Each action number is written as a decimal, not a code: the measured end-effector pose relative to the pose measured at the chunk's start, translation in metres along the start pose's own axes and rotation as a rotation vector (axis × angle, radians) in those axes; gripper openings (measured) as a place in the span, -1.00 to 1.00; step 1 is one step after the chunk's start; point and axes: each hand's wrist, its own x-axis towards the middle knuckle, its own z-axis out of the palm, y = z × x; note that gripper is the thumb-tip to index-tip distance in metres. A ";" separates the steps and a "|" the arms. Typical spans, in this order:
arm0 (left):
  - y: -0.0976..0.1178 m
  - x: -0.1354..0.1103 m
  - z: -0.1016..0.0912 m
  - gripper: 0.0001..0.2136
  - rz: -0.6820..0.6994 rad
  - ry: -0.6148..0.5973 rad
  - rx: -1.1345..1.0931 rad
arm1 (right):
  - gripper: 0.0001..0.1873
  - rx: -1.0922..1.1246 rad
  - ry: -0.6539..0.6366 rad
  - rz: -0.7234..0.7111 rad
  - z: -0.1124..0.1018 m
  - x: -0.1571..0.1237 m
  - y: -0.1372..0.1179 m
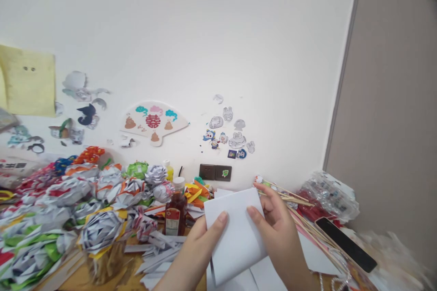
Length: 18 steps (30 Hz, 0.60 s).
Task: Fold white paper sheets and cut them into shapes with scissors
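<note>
Right, I'd keep both thumbs pinching the white paper sheet (pixel 235 232), left hand (pixel 194 254) and right hand (pixel 280 232), aligning edges squarely at the table's near edge.

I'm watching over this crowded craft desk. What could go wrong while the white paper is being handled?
The left hand and right hand hold the white paper close to a brown bottle; an elbow might tip it. The wooden sticks beside the right hand could snag. The phone may get knocked.
</note>
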 end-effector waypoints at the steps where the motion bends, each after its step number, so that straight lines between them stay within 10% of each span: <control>1: 0.000 0.000 0.000 -0.66 0.002 0.003 0.004 | -0.53 -0.026 0.009 -0.017 0.000 0.000 0.000; 18: -0.011 0.010 -0.002 -0.60 0.142 0.045 0.077 | -0.58 -0.115 -0.066 -0.112 -0.003 0.000 -0.002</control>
